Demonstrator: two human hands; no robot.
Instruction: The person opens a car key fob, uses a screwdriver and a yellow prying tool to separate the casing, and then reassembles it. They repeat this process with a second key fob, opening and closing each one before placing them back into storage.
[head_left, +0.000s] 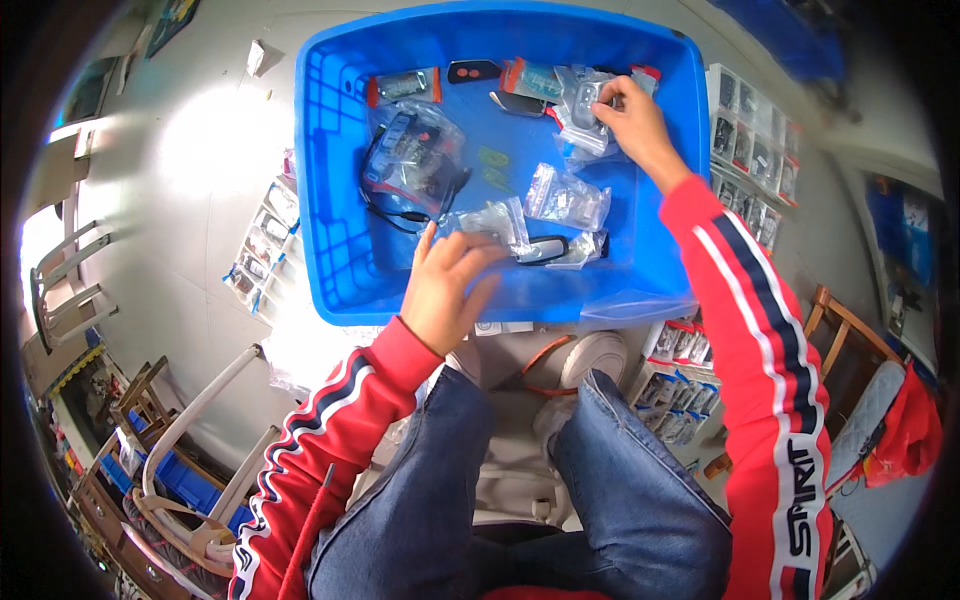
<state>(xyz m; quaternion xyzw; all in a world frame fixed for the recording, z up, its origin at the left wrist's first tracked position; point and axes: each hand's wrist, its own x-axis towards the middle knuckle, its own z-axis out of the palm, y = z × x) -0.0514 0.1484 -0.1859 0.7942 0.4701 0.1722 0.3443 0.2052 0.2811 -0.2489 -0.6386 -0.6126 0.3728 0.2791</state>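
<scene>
A large blue plastic bin [520, 315] holds many small bagged items. Toward its far right side, my right hand [635, 118] pinches a small clear plastic bag [590, 102] with a grey piece inside. Under that bag lie other clear packets [583, 143]. My left hand [450, 285] hovers over the near left part of the bin, its fingers apart and holding nothing. Closest to its fingertips are a clear bag [495, 222] and a black cable [408, 214]. A dark oblong device [543, 250] rests to the right of them.
Inside the bin at left sits a big clear bag of dark parts [413, 150]; red-ended packets [404, 86] lie along the far wall. Trays of bagged parts [755, 130] stand right of the bin, another tray [265, 240] left. A white chair frame [190, 420] is at lower left.
</scene>
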